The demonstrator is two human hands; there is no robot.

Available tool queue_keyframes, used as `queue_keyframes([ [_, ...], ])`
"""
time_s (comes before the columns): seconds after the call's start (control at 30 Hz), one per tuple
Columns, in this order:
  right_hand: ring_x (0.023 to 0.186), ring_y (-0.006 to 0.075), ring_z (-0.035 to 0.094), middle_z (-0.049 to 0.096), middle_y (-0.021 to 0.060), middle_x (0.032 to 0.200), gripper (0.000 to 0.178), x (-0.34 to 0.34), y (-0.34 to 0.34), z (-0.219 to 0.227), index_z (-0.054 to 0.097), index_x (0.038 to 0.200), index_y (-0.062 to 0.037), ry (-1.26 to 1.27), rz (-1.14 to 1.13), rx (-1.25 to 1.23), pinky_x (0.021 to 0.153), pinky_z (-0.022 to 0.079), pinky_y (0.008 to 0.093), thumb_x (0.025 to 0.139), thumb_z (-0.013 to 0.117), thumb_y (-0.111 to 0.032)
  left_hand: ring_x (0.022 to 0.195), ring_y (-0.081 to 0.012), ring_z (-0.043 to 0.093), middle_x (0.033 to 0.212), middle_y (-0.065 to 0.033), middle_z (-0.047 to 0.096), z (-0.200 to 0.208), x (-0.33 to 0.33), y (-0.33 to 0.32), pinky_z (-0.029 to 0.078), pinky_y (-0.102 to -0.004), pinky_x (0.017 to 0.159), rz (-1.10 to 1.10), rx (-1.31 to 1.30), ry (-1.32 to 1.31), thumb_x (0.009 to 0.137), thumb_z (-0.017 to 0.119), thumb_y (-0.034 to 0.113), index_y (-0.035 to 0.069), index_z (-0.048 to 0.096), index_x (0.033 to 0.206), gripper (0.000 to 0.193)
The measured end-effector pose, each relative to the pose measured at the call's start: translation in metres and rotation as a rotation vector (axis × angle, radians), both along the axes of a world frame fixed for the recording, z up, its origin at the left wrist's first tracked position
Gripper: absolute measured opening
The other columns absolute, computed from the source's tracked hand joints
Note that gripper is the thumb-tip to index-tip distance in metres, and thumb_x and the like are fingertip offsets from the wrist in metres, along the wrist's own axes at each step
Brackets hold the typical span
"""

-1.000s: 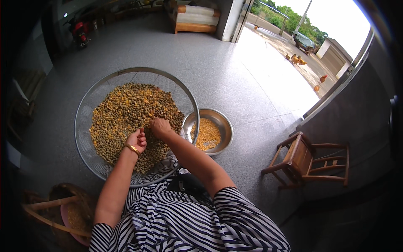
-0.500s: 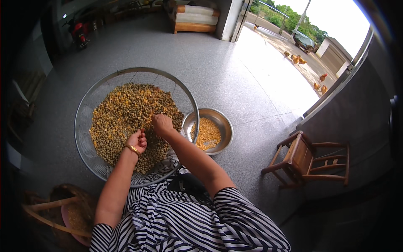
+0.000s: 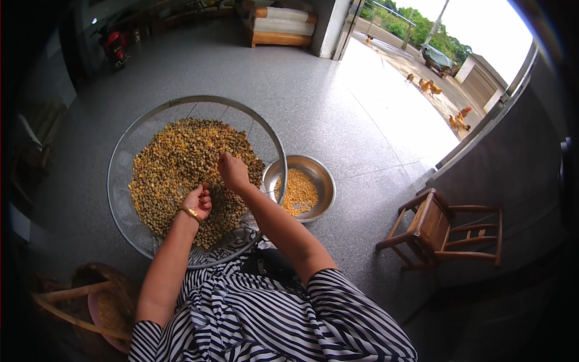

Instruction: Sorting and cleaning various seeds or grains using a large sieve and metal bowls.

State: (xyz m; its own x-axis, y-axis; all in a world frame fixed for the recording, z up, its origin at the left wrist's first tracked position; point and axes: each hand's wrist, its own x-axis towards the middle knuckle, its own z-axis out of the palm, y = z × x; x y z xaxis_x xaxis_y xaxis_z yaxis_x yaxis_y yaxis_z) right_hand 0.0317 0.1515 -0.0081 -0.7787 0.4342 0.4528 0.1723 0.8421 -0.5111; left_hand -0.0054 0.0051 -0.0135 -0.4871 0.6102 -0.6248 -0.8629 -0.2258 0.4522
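Note:
A wide round wire-mesh sieve [image 3: 128, 130] with a metal rim rests at my lap. In it lies a broad heap of small round greenish-brown seeds [image 3: 181, 175] mixed with yellow bits. My left hand [image 3: 199, 202], with a gold-coloured bracelet [image 3: 193, 214] on the wrist, is held palm up over the heap with its fingers curled in. Just beyond it and to the right, my right hand [image 3: 233, 171] is closed above the seeds, thumb side up. Whatever either hand holds is hidden or too small to name.
A steel bowl [image 3: 329, 181] holding yellow kernels [image 3: 298, 192] stands on the grey floor, partly under the sieve's right rim. A wooden chair [image 3: 431, 232] is at the right. A basket [image 3: 75, 295] with a pink basin [image 3: 96, 311] sits at lower left. Several chickens [image 3: 431, 87] are outside the doorway.
My right hand has risen slightly away from the left, widening the space between them. The left hand has barely moved. Outside, the chickens have shifted a little.

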Motion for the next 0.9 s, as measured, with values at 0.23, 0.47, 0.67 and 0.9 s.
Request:
queue_keyframes([
  [0.23, 0.047, 0.0114, 0.051, 0.057, 0.0074, 0.062, 0.017, -0.002, 0.010, 0.012, 0.052, 0.078, -0.0004, 0.105, 0.153, -1.082, 0.043, 0.042, 0.0222, 0.083, 0.043, -0.014, 0.044, -0.0069, 0.034, 0.058, 0.0034, 0.043, 0.001, -0.001, -0.003, 0.027, -0.0196, 0.037, -0.001, 0.018, 0.004, 0.086, 0.038, 0.027, 0.010, 0.050, 0.084, 0.021],
  [0.47, 0.069, 0.0196, 0.056, 0.055, 0.0164, 0.085, 0.016, -0.003, 0.023, 0.011, 0.046, 0.093, 0.0054, 0.385, 0.323, -1.711, 0.061, 0.049, 0.0276, 0.083, 0.040, -0.005, 0.045, -0.0071, 0.034, 0.060, 0.0025, 0.042, 0.012, 0.007, -0.003, 0.028, -0.0197, 0.038, 0.044, -0.002, 0.015, 0.087, 0.037, 0.026, 0.009, 0.050, 0.082, 0.022],
  [0.67, 0.081, 0.0213, 0.055, 0.053, 0.0164, 0.095, 0.017, -0.001, 0.034, 0.009, 0.045, 0.098, 0.0037, 0.401, 0.364, -1.731, 0.071, 0.048, 0.0288, 0.084, 0.040, -0.005, 0.046, -0.0077, 0.031, 0.062, 0.0012, 0.041, 0.013, 0.013, 0.000, 0.028, -0.0193, 0.039, 0.043, 0.006, 0.040, 0.088, 0.035, 0.025, 0.006, 0.048, 0.083, 0.023],
  [0.9, 0.080, 0.0199, 0.056, 0.054, 0.0148, 0.093, 0.016, -0.002, 0.032, 0.013, 0.046, 0.095, 0.0025, 0.361, 0.440, -1.621, 0.071, 0.048, 0.0276, 0.085, 0.039, -0.007, 0.046, -0.0076, 0.033, 0.061, 0.0011, 0.041, 0.013, 0.011, 0.000, 0.029, -0.0192, 0.038, 0.045, 0.043, 0.033, 0.088, 0.035, 0.025, 0.006, 0.048, 0.083, 0.023],
])
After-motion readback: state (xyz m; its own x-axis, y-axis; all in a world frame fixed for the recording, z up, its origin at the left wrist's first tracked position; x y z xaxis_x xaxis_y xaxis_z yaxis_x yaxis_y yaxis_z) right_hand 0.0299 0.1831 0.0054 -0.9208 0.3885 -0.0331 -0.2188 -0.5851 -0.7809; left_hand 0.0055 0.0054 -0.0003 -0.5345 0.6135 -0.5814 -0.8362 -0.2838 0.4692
